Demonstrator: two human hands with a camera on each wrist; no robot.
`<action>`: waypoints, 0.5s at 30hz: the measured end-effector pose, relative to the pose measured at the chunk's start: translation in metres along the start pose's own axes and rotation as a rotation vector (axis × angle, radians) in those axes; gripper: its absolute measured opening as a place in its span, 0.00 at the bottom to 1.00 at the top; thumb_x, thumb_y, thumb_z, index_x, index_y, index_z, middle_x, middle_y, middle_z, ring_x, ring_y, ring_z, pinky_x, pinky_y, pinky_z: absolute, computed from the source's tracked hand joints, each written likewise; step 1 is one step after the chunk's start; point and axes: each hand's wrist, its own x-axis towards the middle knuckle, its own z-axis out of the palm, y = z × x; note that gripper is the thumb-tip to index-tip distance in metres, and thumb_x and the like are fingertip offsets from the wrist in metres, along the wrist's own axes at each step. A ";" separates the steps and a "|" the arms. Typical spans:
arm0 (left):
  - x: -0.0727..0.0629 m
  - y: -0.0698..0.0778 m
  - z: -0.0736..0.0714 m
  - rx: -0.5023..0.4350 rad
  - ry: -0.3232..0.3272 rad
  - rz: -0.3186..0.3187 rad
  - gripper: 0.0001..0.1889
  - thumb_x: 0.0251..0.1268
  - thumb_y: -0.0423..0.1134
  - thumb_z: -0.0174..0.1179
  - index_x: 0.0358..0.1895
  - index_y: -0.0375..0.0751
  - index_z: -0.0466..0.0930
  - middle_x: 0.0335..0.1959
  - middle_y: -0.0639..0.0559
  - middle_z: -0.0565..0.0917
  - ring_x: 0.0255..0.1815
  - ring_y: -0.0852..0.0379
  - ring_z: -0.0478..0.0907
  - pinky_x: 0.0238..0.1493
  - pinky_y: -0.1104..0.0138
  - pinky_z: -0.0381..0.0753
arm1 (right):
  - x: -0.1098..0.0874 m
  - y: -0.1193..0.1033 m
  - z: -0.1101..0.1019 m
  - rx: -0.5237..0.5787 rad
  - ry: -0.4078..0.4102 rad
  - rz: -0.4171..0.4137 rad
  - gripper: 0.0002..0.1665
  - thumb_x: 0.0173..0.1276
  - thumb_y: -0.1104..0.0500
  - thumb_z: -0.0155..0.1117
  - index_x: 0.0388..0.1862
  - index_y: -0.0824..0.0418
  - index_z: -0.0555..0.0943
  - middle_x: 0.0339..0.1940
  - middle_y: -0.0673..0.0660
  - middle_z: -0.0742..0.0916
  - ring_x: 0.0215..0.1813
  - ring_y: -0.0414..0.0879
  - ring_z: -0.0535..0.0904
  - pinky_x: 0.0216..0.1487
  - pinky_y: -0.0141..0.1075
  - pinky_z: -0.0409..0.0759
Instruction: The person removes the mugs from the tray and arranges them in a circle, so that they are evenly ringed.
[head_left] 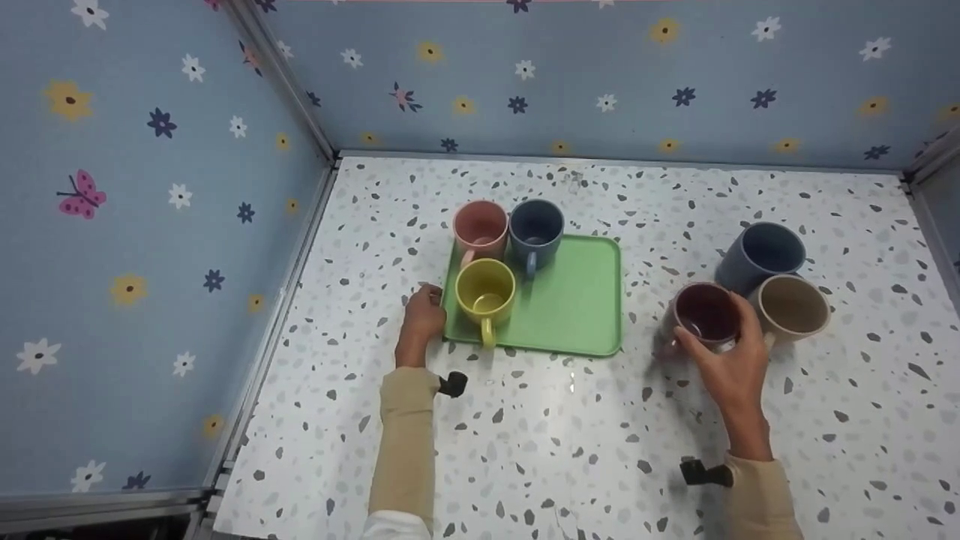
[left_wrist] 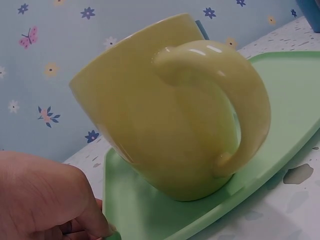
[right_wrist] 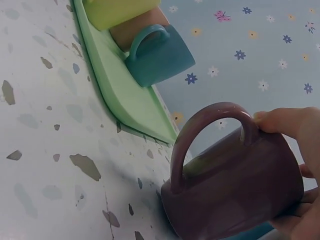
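My right hand [head_left: 736, 369] grips a dark purple mug [right_wrist: 235, 185], thumb near the top of its handle and fingers around the far side. That mug is beside a blue mug [head_left: 765, 259] and a beige mug [head_left: 793, 309], to the right of a green tray [head_left: 574, 307]. At the tray's left front corner, my left hand [head_left: 426, 311] pinches the edge with curled fingers. On the tray, a yellow mug [left_wrist: 155, 110] stands closest to this hand, its handle facing the front. Behind it are a pink mug [head_left: 480, 229] and another blue mug [head_left: 536, 232].
The speckled white tabletop [head_left: 525, 442] carries everything. Flower-patterned blue panels [head_left: 562, 82] rise at the back and left, with metal framing [head_left: 289, 255] along the left edge.
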 end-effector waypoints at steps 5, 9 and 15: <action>0.000 -0.001 0.000 -0.012 0.001 0.013 0.22 0.59 0.25 0.41 0.58 0.31 0.69 0.54 0.34 0.78 0.56 0.43 0.76 0.57 0.55 0.74 | -0.001 0.002 -0.001 0.000 0.020 -0.021 0.45 0.40 0.63 0.83 0.61 0.62 0.74 0.58 0.57 0.81 0.60 0.49 0.74 0.63 0.31 0.65; -0.001 0.001 0.000 -0.002 0.010 0.013 0.22 0.58 0.25 0.41 0.57 0.31 0.70 0.53 0.34 0.79 0.56 0.43 0.76 0.57 0.55 0.74 | -0.002 0.004 -0.001 -0.047 0.030 -0.003 0.46 0.41 0.61 0.82 0.62 0.65 0.73 0.59 0.60 0.80 0.61 0.52 0.73 0.65 0.34 0.63; -0.002 0.001 0.000 0.023 0.008 0.011 0.23 0.58 0.25 0.40 0.58 0.30 0.69 0.54 0.34 0.78 0.56 0.43 0.75 0.58 0.54 0.73 | -0.004 0.002 -0.003 -0.130 0.032 -0.013 0.47 0.42 0.58 0.82 0.63 0.67 0.72 0.61 0.65 0.77 0.63 0.57 0.70 0.67 0.47 0.62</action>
